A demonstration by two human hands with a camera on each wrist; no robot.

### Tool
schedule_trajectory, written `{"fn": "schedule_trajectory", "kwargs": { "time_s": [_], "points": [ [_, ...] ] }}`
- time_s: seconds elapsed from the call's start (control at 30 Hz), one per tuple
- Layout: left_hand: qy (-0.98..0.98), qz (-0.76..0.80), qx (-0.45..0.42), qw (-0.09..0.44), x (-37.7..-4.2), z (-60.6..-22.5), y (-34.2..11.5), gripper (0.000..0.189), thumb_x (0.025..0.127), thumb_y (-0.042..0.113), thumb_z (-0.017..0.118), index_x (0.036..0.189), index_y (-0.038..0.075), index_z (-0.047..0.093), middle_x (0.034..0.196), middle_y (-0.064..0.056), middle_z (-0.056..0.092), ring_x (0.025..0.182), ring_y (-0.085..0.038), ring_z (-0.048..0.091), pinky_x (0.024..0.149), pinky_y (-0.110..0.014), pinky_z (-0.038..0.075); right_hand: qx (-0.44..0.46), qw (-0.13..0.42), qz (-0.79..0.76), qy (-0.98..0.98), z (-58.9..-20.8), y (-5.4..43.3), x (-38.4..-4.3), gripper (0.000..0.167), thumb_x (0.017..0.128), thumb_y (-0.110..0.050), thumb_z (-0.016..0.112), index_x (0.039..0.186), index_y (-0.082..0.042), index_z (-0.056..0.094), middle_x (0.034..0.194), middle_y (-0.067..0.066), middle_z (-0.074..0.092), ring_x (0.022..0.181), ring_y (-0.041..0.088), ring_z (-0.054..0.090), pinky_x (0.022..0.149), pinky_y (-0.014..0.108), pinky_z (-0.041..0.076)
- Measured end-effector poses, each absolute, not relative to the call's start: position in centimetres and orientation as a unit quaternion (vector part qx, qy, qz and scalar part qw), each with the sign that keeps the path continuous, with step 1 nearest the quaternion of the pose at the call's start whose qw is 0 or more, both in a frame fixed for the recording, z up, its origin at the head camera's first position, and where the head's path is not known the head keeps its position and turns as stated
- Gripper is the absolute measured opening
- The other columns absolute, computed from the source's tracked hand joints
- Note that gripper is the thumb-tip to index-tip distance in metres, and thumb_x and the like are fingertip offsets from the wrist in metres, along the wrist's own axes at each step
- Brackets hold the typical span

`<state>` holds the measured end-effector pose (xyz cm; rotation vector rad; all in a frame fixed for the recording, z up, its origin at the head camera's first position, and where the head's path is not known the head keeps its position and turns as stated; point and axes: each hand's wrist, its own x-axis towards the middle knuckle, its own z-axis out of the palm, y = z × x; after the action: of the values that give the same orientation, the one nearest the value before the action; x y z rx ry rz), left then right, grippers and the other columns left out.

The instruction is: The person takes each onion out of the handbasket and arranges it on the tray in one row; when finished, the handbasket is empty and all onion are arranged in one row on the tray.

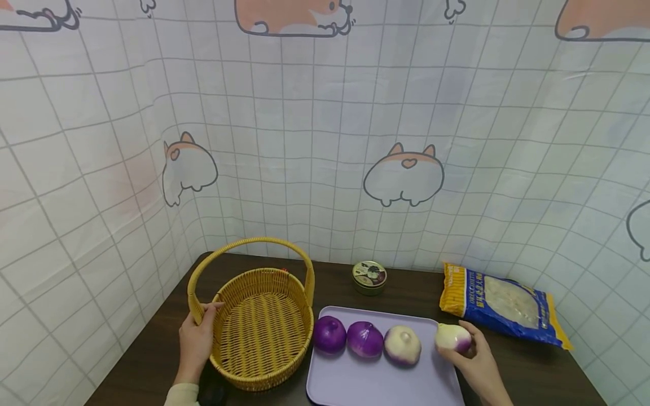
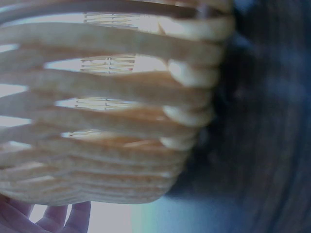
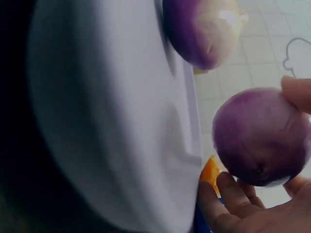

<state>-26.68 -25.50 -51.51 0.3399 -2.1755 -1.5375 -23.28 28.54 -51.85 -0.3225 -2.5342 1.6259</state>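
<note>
A yellow woven basket [image 1: 261,378] stands on the left of the dark table, its tall handle arching over it. My left hand [image 1: 198,340] grips its left rim beside the foot of the handle; in the left wrist view the weave fills much of the picture, with a few fingers [image 2: 77,217] showing below. Over the right edge of the lilac tray [image 1: 376,386], my right hand [image 1: 476,361] holds a white-and-purple turnip [image 3: 260,138] between thumb and fingers. Another pale turnip [image 1: 403,344] and two purple onions, one at the left end [image 1: 330,335] and one beside it [image 1: 365,339], sit in a row on the tray.
Behind the tray stands a round tin [image 1: 369,277]. A blue-and-yellow bag of pasta [image 1: 508,304] lies at the back right, close behind my right hand. A white grid-patterned cloth [image 1: 325,141] hangs along the table's back and sides. Something small and red peeks out behind the basket.
</note>
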Motion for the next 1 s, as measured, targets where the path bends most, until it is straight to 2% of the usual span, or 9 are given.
{"fn": "schedule_trajectory", "kwargs": {
  "time_s": [0.13, 0.3, 0.53, 0.73, 1.0],
  "points": [
    [-0.790, -0.557, 0.124, 0.223, -26.8, -51.6, -25.6, 0.042, 0.102, 0.043, 0.047, 0.116, 0.008, 0.066, 0.127, -0.018, 0.060, 0.121, -0.034, 0.051, 0.097, -0.052, 0.038, -0.104, 0.050, 0.526, -0.842, -52.1, 28.8, -23.3, 0.087, 0.082, -0.029, 0.080, 0.148, -0.006, 0.029, 0.137, 0.022, 0.040, 0.107, 0.025, 0.047, 0.074, 0.021, 0.048],
    [-0.790, -0.555, 0.132, 0.223, -27.1, -51.8, -25.6, 0.041, 0.102, 0.043, 0.047, 0.115, 0.009, 0.066, 0.126, -0.015, 0.061, 0.119, -0.030, 0.052, 0.095, -0.046, 0.038, -0.102, 0.049, 0.511, -0.852, -52.4, 28.9, -23.4, 0.086, 0.081, -0.028, 0.081, 0.146, -0.004, 0.031, 0.135, 0.024, 0.045, 0.103, 0.025, 0.049, 0.073, 0.023, 0.048],
    [-0.787, -0.560, 0.129, 0.224, -26.9, -51.8, -25.6, 0.041, 0.102, 0.042, 0.048, 0.115, 0.008, 0.065, 0.125, -0.016, 0.062, 0.119, -0.030, 0.052, 0.096, -0.047, 0.038, -0.108, 0.019, 0.505, -0.856, -53.2, 29.3, -23.7, 0.089, 0.080, -0.032, 0.081, 0.147, -0.003, 0.029, 0.138, 0.025, 0.042, 0.108, 0.028, 0.049, 0.076, 0.025, 0.046],
    [-0.789, -0.558, 0.127, 0.222, -26.9, -51.7, -25.6, 0.042, 0.102, 0.043, 0.047, 0.116, 0.008, 0.066, 0.126, -0.016, 0.061, 0.119, -0.030, 0.052, 0.094, -0.045, 0.038, -0.087, 0.008, 0.515, -0.853, -53.5, 29.4, -23.7, 0.087, 0.080, -0.025, 0.082, 0.146, -0.002, 0.030, 0.141, 0.026, 0.043, 0.114, 0.030, 0.050, 0.078, 0.023, 0.047],
    [-0.788, -0.558, 0.136, 0.221, -27.0, -52.0, -25.7, 0.041, 0.102, 0.044, 0.048, 0.115, 0.010, 0.066, 0.124, -0.012, 0.063, 0.118, -0.025, 0.053, 0.093, -0.040, 0.038, -0.050, -0.006, 0.498, -0.865, -53.5, 29.4, -23.5, 0.083, 0.080, -0.018, 0.081, 0.144, 0.000, 0.032, 0.139, 0.025, 0.044, 0.108, 0.023, 0.053, 0.078, 0.022, 0.048]
  ]
}}
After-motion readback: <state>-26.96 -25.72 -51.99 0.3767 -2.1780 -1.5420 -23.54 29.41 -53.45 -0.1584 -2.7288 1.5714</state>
